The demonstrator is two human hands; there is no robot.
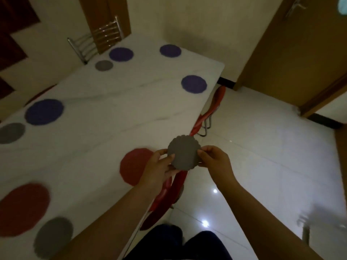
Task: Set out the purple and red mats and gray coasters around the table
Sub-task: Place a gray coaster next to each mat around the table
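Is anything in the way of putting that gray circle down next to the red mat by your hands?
Nothing visible is. The left hand and right hand pinch the gray coaster above the table edge, right beside the near red mat. What lies under the hands is hidden.

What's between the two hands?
A gray coaster, its edges held by the left hand and the right hand; shown in the head view.

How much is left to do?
Done: four purple mats and two red mats lie on the table, three with a coaster beside them. In hand: the left hand and right hand pinch another coaster. Left: one red mat and two purple mats lack coasters.
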